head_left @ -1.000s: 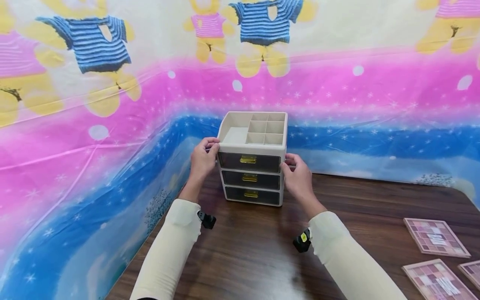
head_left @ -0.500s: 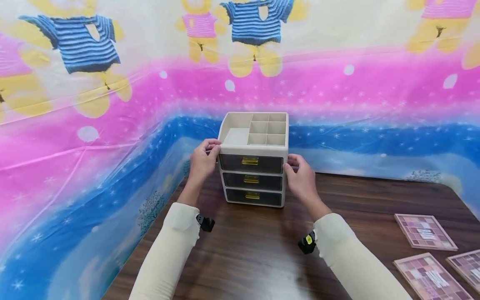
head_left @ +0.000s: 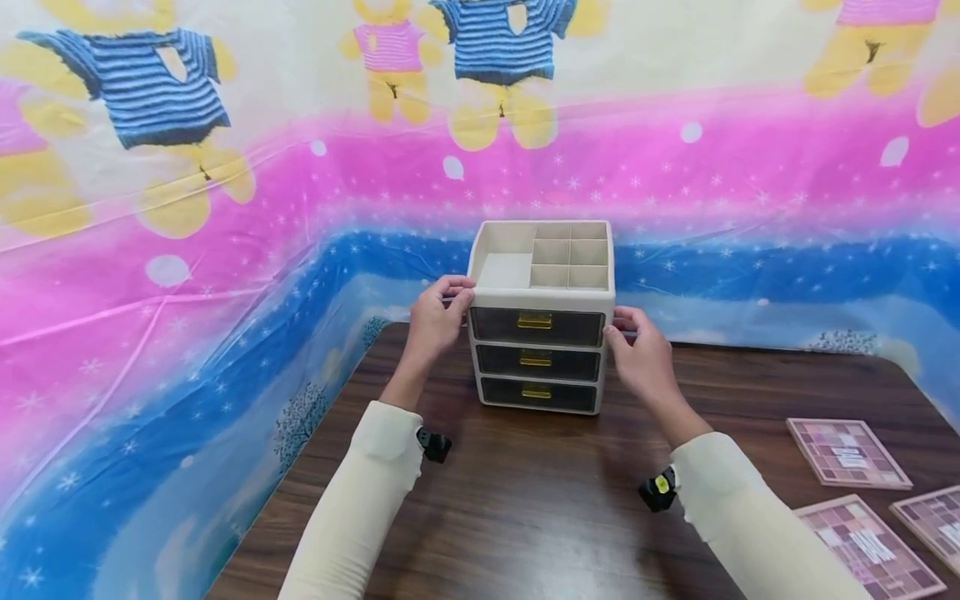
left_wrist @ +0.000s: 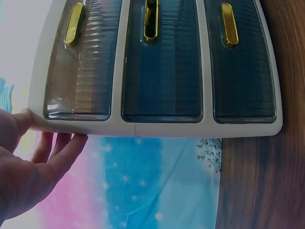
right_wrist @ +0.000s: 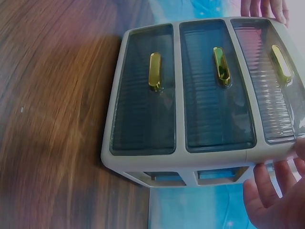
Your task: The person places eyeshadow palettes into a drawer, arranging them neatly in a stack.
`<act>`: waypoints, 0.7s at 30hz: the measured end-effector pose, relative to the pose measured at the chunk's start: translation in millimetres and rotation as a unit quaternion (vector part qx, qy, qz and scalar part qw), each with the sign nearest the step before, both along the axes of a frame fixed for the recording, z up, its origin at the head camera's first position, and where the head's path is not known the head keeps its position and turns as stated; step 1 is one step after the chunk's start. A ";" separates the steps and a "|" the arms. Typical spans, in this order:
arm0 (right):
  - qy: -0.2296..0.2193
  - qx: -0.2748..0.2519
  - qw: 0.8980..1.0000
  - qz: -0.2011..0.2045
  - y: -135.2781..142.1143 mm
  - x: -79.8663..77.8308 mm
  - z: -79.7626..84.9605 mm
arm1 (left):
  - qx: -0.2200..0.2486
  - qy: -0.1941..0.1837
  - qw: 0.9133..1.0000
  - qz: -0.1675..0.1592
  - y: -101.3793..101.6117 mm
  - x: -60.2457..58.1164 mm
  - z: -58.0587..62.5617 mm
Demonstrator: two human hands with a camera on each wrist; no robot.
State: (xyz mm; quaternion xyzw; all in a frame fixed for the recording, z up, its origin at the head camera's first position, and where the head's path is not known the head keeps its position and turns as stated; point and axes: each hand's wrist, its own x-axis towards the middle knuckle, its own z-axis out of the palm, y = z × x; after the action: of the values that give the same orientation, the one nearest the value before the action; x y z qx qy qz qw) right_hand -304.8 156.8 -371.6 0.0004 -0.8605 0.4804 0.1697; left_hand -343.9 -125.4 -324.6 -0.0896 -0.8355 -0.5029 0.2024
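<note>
Wood-grain table (head_left: 517,500): I see left hand (head_left: 437,318) and right hand (head_left: 645,354) pinching opposite upper side edges of the three-drawer organizer (head_left: 540,337); uneven pull, I judge, could tip it.

place: indoor corner, home or studio cannot be told | left and far sides: creased hanging cloth (head_left: 375,196) printed with clothed cartoon figures (head_left: 503,42) and snowflakes (head_left: 573,182) | near: brown wood-grain counter (head_left: 510,517)
</note>
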 end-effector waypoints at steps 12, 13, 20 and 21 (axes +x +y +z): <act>0.000 0.028 0.999 -0.020 45.5 13.3 1.5 | -0.027 -0.001 0.999 -0.034 39.3 -1.2 -0.8; 0.001 0.030 0.999 -0.022 49.2 14.7 1.3 | -0.030 0.001 0.999 -0.036 42.7 -1.0 -1.0; 0.014 0.041 0.998 -0.043 75.9 21.2 -0.3 | -0.049 0.018 0.997 -0.048 69.2 0.2 -1.3; 0.013 0.044 0.998 -0.045 79.6 22.0 -0.2 | -0.050 0.020 0.997 -0.049 72.8 0.1 -1.3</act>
State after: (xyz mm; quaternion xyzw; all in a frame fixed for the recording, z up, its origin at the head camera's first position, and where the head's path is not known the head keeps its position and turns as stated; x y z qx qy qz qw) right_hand -282.9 236.4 -371.9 -0.0246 -0.8776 0.4339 0.2022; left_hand -343.8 -52.6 -325.9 -0.1507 -0.8500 -0.4680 0.1892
